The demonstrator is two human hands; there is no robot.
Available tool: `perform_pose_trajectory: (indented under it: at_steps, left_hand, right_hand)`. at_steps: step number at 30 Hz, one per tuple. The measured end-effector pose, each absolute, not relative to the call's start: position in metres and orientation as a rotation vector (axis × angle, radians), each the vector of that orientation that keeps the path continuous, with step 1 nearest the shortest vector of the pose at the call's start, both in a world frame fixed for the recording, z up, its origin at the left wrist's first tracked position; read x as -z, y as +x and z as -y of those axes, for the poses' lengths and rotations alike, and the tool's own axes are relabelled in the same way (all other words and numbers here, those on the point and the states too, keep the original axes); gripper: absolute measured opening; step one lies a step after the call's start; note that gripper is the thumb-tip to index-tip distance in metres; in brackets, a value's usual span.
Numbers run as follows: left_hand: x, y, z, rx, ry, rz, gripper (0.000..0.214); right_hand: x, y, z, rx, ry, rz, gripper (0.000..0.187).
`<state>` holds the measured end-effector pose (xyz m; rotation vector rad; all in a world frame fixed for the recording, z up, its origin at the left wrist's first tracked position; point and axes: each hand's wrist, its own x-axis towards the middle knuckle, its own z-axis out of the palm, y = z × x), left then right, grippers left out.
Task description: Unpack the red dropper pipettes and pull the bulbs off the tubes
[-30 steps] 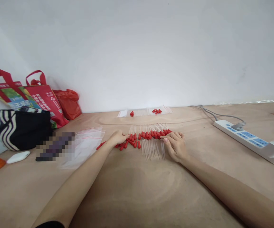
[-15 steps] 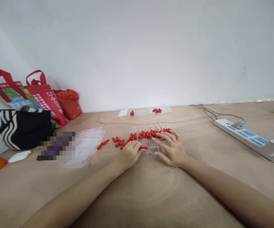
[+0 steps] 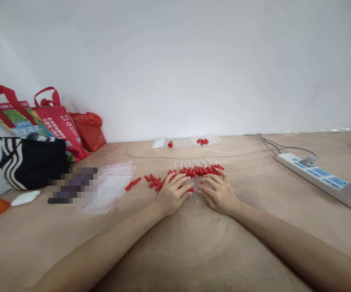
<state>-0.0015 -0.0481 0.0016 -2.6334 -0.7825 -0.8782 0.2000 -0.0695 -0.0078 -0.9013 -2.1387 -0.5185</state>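
A row of clear thin tubes with red rubber caps (image 3: 202, 170) lies side by side on the wooden table (image 3: 175, 243). My left hand (image 3: 173, 194) and my right hand (image 3: 216, 192) rest side by side just in front of that row, fingertips meeting over the tubes. Between the fingertips of both hands is one red-capped tube (image 3: 191, 189), lying crosswise. Several loose red caps (image 3: 152, 181) are scattered to the left of my left hand.
Clear zip bags (image 3: 110, 185) lie left of the caps, with a white oval object (image 3: 25, 198) and bags (image 3: 26, 162) beyond. More tubes and caps (image 3: 201, 141) sit by the wall. A white power strip (image 3: 321, 178) lies at the right.
My left hand left the loose caps at the left and came right to meet my right hand, bringing a red cap. My right hand drew slightly back from the row.
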Motion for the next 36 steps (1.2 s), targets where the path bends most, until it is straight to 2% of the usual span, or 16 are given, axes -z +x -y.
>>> perform_pose_trajectory:
  at_steps: [9,24,32,36]
  left_hand:
    - [-0.003,-0.003,0.052,0.864,-2.669,0.747,0.018]
    - [-0.005,-0.006,0.053,0.814,-2.683,0.722,0.024]
    - [-0.005,-0.044,0.050,1.052,-2.450,1.004,0.018]
    - [-0.009,-0.057,0.040,1.157,-2.340,1.180,0.027]
  right_hand:
    - [0.007,0.202,0.073,0.563,-0.837,2.164,0.013]
    - [0.006,0.205,0.076,0.555,-0.853,2.173,0.018]
    - [0.009,0.229,0.070,0.514,-1.108,2.061,0.019]
    - [0.011,0.222,0.067,0.501,-1.206,2.075,0.023]
